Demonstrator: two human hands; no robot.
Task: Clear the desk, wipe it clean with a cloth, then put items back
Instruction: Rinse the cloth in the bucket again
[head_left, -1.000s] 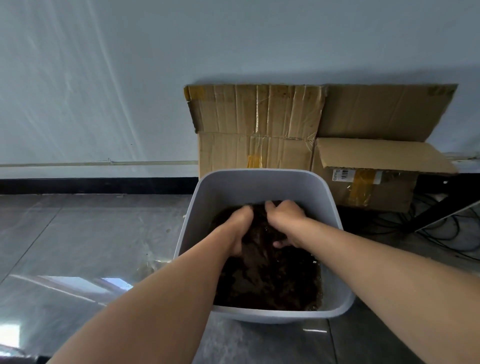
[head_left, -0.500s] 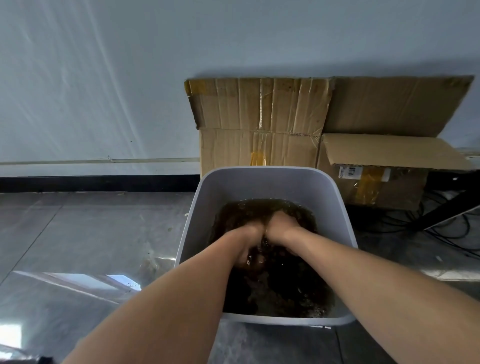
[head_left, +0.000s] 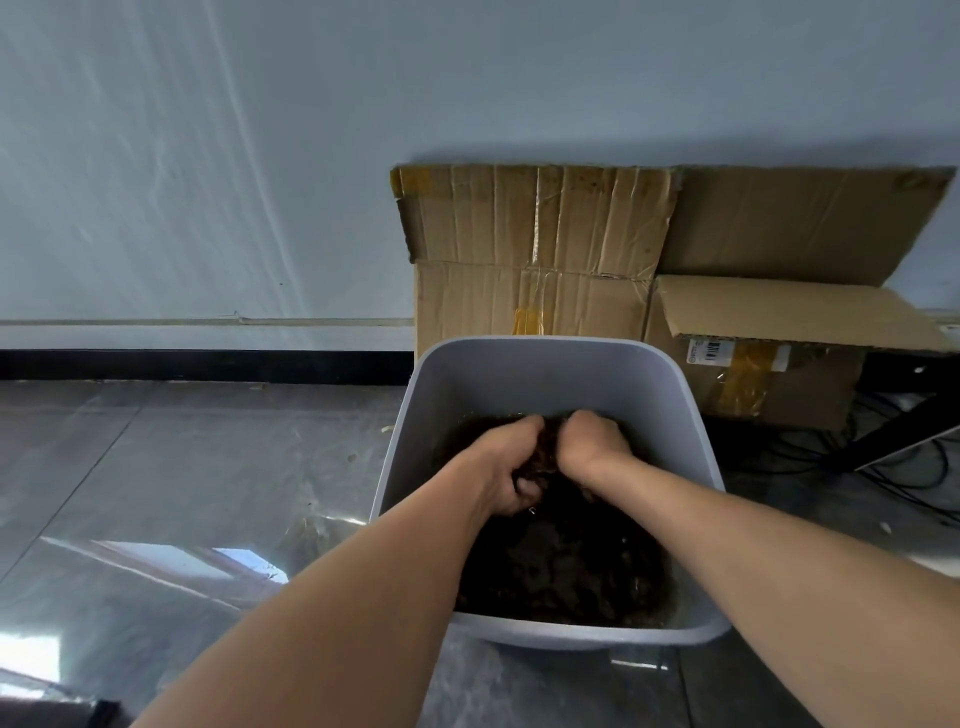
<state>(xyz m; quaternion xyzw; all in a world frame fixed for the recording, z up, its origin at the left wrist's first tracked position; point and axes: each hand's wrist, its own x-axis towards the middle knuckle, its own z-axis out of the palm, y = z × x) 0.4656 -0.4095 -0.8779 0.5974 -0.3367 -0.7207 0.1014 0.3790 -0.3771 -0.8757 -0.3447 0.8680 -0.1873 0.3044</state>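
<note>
Clamped on brown cloth (head_left: 549, 451) bunched crosswise between left hand (head_left: 503, 470) and right hand (head_left: 592, 441), 2 fists side by side in grey tub (head_left: 519, 371).

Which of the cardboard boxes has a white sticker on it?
The right cardboard box, next to the cables. A white barcode sticker sits under its flap; the creased left cardboard box shows only yellowish tape.

A single wide-angle camera, worn on the person's head, looks forward and steeply down from close above a grey tub (head_left: 540, 345) on the floor (head_left: 156, 467). It faces a pale wall (head_left: 311, 156), with cardboard boxes (head_left: 535, 249) standing just behind the tub.
</note>
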